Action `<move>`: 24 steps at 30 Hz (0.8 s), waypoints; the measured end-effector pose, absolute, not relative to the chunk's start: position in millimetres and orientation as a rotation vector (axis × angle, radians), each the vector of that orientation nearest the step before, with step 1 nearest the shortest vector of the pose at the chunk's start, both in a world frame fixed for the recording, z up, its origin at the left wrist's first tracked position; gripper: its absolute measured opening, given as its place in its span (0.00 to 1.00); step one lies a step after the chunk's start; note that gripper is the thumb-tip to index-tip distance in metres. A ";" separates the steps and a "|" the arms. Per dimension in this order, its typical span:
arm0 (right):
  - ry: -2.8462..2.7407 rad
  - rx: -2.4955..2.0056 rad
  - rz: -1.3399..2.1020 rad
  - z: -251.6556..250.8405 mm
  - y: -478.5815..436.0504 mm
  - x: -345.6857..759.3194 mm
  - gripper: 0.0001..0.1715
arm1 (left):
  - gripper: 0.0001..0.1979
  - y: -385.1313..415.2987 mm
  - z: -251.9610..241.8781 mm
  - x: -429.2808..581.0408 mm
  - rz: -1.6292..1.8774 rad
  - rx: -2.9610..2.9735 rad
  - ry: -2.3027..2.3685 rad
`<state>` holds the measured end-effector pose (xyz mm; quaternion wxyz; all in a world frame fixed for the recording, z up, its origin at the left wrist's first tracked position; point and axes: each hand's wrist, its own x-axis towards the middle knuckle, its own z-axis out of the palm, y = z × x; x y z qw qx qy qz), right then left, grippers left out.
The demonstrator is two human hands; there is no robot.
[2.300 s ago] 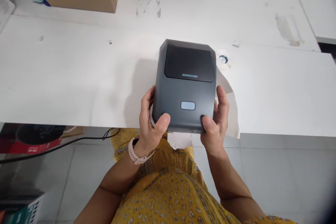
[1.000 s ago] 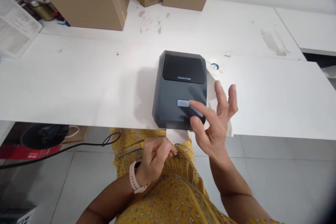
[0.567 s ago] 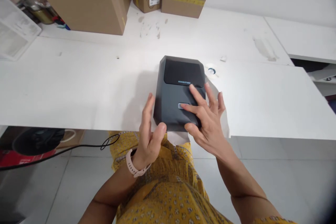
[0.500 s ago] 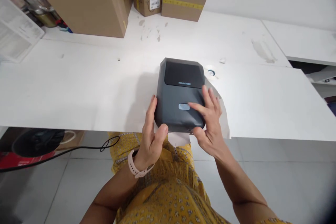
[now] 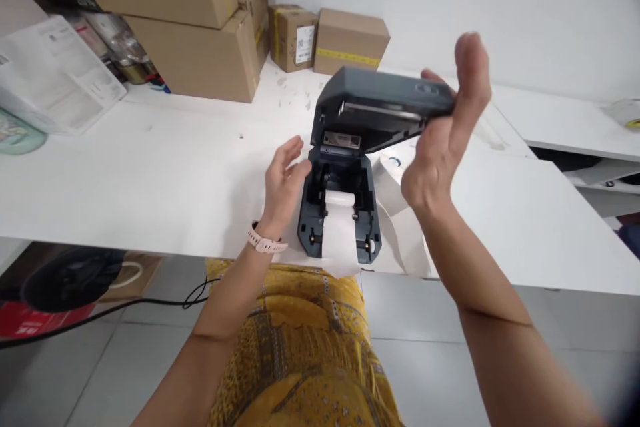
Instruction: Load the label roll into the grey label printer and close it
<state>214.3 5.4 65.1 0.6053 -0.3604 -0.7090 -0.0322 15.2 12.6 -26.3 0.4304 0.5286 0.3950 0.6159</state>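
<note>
Where the printer [image 5: 369, 207] sits: table's [image 5: 150, 187] front edge, lid [image 5: 395, 88] raised.
Paper roll [image 5: 340, 199]: inside.
Right hand [image 5: 450, 123]: against the lid; cannot tell how tightly.
Left hand [image 5: 285, 183]: loosely spread beside the printer.

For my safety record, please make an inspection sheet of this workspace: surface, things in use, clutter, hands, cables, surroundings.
Surface: white table, grey marks
Things in use: open printer, lid raised; small paper roll inside, paper strip over its front
Clutter: larger paper roll right of printer
Hands: right hand at lid's right corner; left hand open beside printer, contact unclear
Cables: black cable below table, left side
Surroundings: cardboard boxes at the back, white wall
</note>
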 end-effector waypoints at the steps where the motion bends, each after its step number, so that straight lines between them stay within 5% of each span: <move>1: -1.626 -0.880 -0.091 72.1 20.9 214.6 0.34 | 0.31 18.2 -35.5 15.9 1.454 1.313 1.005; 7: -1.664 -1.056 -0.207 93.9 75.0 226.1 0.40 | 0.42 22.9 -62.8 15.4 1.243 1.361 0.937; 11: -1.852 -0.874 -0.503 79.6 43.1 225.9 0.19 | 0.43 21.3 -52.1 12.4 1.159 1.395 0.973; 13: -2.157 -0.950 -0.307 65.3 23.1 224.0 0.13 | 0.43 21.4 -47.7 11.8 1.122 1.394 1.005; 18: -2.843 -1.156 0.360 36.2 10.1 219.3 0.16 | 0.38 21.2 -48.1 12.7 1.117 1.443 1.038; 24: -2.863 -1.078 0.654 28.4 20.6 222.4 0.18 | 0.39 23.8 -51.3 1.9 1.093 1.566 0.948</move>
